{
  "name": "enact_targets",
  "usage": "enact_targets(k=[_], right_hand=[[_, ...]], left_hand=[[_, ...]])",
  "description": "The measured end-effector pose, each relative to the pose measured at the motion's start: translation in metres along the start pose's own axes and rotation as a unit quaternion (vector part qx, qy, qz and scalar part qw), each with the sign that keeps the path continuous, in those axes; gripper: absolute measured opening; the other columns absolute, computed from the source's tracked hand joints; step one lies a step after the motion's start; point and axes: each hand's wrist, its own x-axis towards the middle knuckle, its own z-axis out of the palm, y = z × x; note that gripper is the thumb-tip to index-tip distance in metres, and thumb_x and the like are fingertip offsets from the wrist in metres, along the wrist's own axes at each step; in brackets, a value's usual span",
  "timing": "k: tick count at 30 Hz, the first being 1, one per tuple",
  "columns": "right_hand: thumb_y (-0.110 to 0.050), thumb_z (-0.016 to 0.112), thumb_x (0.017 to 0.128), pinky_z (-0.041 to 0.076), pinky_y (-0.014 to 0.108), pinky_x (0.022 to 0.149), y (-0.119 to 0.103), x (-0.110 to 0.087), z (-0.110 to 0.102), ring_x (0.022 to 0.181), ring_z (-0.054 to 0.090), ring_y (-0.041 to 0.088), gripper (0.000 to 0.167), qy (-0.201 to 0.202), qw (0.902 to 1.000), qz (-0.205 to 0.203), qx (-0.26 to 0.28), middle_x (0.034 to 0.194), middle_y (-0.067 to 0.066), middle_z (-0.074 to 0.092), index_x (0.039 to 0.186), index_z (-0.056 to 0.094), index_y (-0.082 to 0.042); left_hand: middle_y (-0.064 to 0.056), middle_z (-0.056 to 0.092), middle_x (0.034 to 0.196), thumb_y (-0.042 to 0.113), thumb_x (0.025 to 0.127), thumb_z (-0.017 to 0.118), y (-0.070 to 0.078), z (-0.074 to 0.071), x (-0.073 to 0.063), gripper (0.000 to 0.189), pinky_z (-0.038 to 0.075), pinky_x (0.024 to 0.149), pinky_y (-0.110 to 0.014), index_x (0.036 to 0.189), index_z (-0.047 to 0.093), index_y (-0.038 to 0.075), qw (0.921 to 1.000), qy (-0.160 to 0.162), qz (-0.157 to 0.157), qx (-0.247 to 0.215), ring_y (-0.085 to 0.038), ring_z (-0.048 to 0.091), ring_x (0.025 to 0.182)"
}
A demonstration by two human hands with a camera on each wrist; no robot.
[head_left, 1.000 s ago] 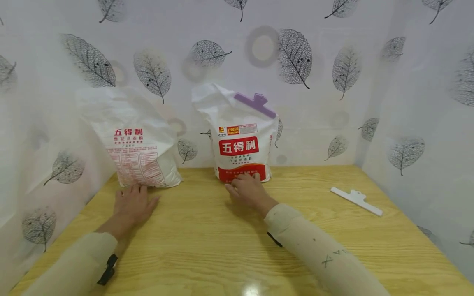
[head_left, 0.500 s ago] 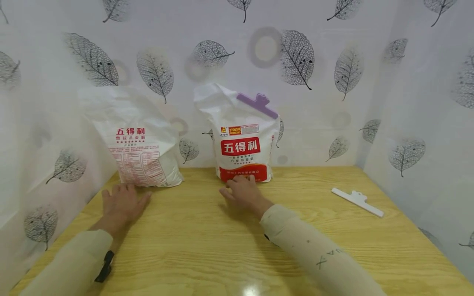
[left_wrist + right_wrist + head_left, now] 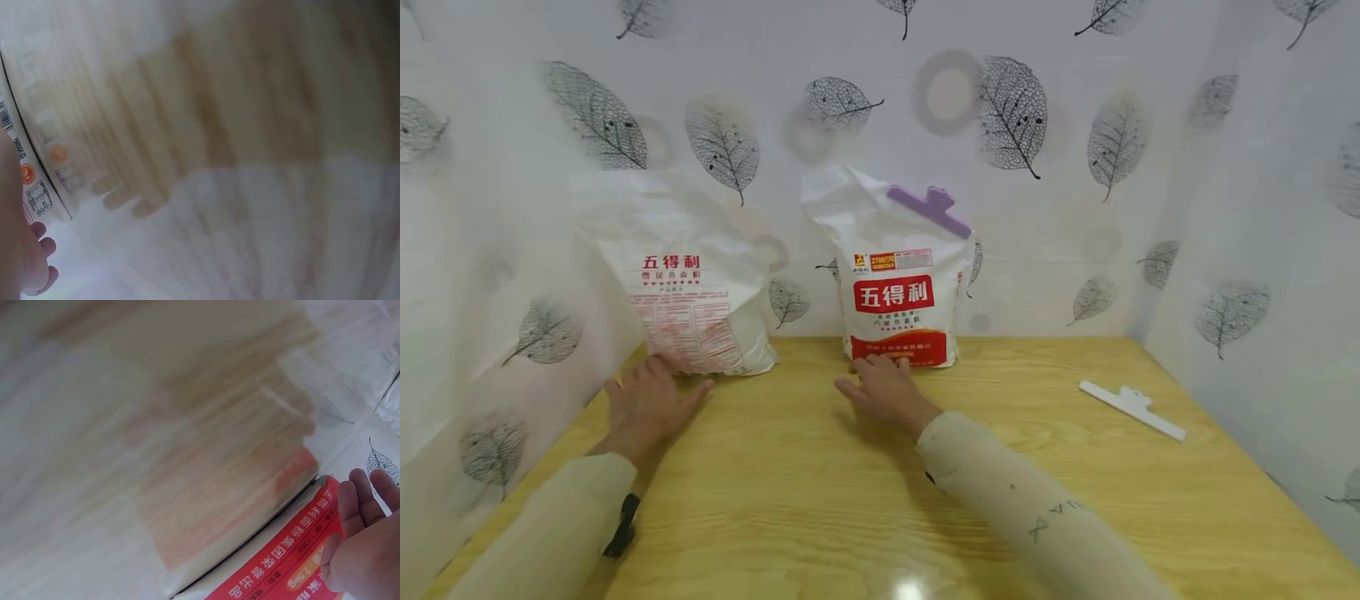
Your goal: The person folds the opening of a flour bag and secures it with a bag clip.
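Note:
A white flour bag (image 3: 688,283) with red print stands at the table's back left, its top loose and leaning left. My left hand (image 3: 646,404) lies at its lower left corner, fingers spread and fingertips right at the base; in the left wrist view the hand (image 3: 28,256) shows beside the bag's printed edge (image 3: 19,150). A second flour bag (image 3: 895,292) with a red label stands at the back middle, a purple bag clip (image 3: 931,210) across its folded top corner. My right hand (image 3: 887,393) is at its bottom front, fingers loosely bent against the red band.
A white bag clip (image 3: 1133,408) lies on the wooden table (image 3: 775,483) at the right. Leaf-patterned sheeting (image 3: 865,125) rises behind the table and along both sides, close behind the bags.
My left hand has slid left along the first bag's base and its fingertips have come up to the corner. My right hand has shifted slightly left. Both bags stay in place.

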Motion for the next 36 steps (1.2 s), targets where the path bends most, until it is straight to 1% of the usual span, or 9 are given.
enact_targets(k=[5,9,14,19,21,26,31,35,36], right_hand=[[-0.063,0.036,0.101,0.023,0.060,0.115,-0.006,0.006,0.001,0.140,0.041,0.028,0.065,-0.008,0.9996,0.006,0.025,0.145,0.004,0.053,0.143,0.052,-0.015],[-0.064,0.036,0.100,0.025,0.058,0.114,-0.012,0.010,0.003,0.138,0.043,0.027,0.066,-0.001,0.9995,0.014,0.028,0.144,0.005,0.053,0.141,0.053,-0.015],[-0.065,0.037,0.100,0.025,0.057,0.115,-0.021,0.014,0.006,0.138,0.043,0.026,0.066,0.000,0.9999,0.014,0.004,0.145,0.006,0.052,0.140,0.054,-0.015],[-0.065,0.038,0.099,0.033,0.050,0.107,-0.030,0.017,0.010,0.130,0.048,0.022,0.065,-0.002,0.9996,-0.003,-0.029,0.139,0.003,0.056,0.138,0.054,-0.015],[-0.066,0.038,0.099,0.034,0.048,0.105,-0.033,0.018,0.012,0.128,0.049,0.021,0.065,0.000,0.9992,-0.007,-0.040,0.138,0.002,0.057,0.137,0.055,-0.016],[-0.066,0.040,0.099,0.035,0.046,0.101,-0.036,0.021,0.012,0.124,0.051,0.020,0.064,0.003,0.9968,-0.023,-0.077,0.137,0.001,0.058,0.136,0.056,-0.016],[-0.065,0.040,0.099,0.036,0.046,0.101,-0.037,0.022,0.012,0.122,0.050,0.019,0.063,0.002,0.9948,-0.027,-0.098,0.136,0.002,0.058,0.135,0.056,-0.016],[-0.065,0.040,0.099,0.036,0.046,0.102,-0.036,0.023,0.014,0.122,0.050,0.019,0.062,0.002,0.9940,-0.024,-0.107,0.133,0.003,0.058,0.133,0.056,-0.016],[-0.065,0.040,0.099,0.036,0.046,0.102,-0.036,0.023,0.014,0.122,0.050,0.019,0.062,0.003,0.9935,-0.025,-0.111,0.133,0.003,0.058,0.133,0.056,-0.016]], left_hand=[[-0.045,0.046,0.109,0.078,0.089,0.044,-0.002,0.003,0.004,0.108,0.032,0.084,-0.069,0.123,0.032,-0.024,0.9999,0.015,-0.005,0.004,-0.058,0.045,0.101],[-0.050,0.040,0.123,0.079,0.087,0.045,-0.004,0.004,0.008,0.121,0.031,0.086,-0.070,0.137,0.017,-0.026,0.9999,0.015,-0.002,0.001,-0.062,0.041,0.109],[-0.054,0.023,0.140,0.082,0.084,0.047,-0.007,0.005,0.014,0.133,0.027,0.089,-0.075,0.146,-0.010,-0.022,0.9995,-0.005,-0.006,-0.029,-0.068,0.032,0.119],[-0.055,0.013,0.144,0.081,0.082,0.053,-0.013,0.008,0.016,0.138,0.025,0.091,-0.078,0.145,-0.021,-0.017,0.9953,-0.037,-0.018,-0.087,-0.072,0.025,0.123],[-0.054,0.011,0.145,0.080,0.081,0.055,-0.014,0.009,0.017,0.140,0.025,0.092,-0.077,0.146,-0.023,-0.015,0.9935,-0.046,-0.021,-0.102,-0.071,0.023,0.125],[-0.054,0.014,0.144,0.077,0.076,0.065,-0.015,0.008,0.020,0.144,0.025,0.092,-0.077,0.147,-0.024,-0.012,0.9888,-0.048,-0.032,-0.137,-0.069,0.024,0.125],[-0.048,0.014,0.149,0.062,0.070,0.082,-0.014,0.005,0.025,0.147,0.021,0.094,-0.079,0.150,-0.019,-0.008,0.9776,-0.049,-0.071,-0.192,-0.068,0.020,0.130],[-0.045,0.010,0.151,0.051,0.069,0.086,-0.013,0.005,0.025,0.144,0.020,0.095,-0.079,0.151,-0.017,-0.008,0.9704,-0.054,-0.098,-0.214,-0.068,0.015,0.133],[-0.044,0.013,0.150,0.048,0.069,0.087,-0.012,0.006,0.025,0.141,0.020,0.094,-0.078,0.151,-0.013,-0.008,0.9692,-0.050,-0.100,-0.220,-0.067,0.016,0.132]])
